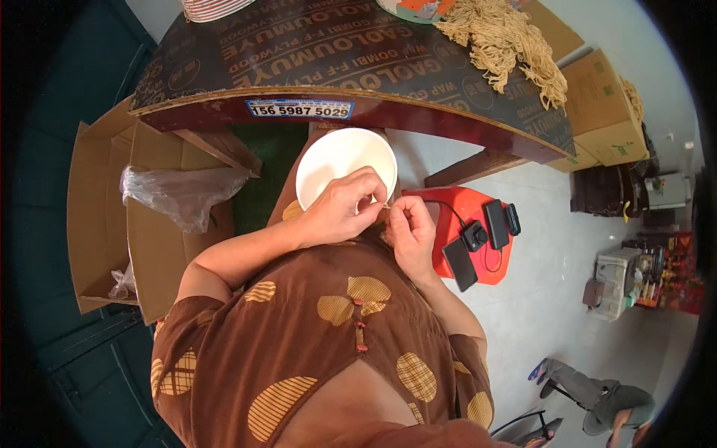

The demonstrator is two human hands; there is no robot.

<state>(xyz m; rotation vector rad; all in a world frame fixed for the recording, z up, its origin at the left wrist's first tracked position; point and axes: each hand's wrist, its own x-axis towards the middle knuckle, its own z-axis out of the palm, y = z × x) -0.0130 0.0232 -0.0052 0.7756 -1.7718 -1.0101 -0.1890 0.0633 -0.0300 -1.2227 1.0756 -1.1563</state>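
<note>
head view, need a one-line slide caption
Seated person's left hand and right hand pinch a thin pale strand over a round white bowl in the lap, below a dark plywood tabletop.

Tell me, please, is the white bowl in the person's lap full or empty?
Empty: the white bowl shows only bare white inside, while both hands pinch something thin at its near rim.

Bowl (340, 160) lies in the person's lap, just below the near edge of the counter (299, 56). Left hand (340, 213) rests on the bowl's near rim; right hand (409, 231) just to its right, fingertips meeting. Heap of noodles (508, 45) on the counter, far right. Stool (467, 228) right of the hands, carrying small devices (482, 231). Open carton (112, 216) on the floor to the left, plastic bag (183, 190) on it. Stacked boxes (605, 112) right of the counter.
</note>
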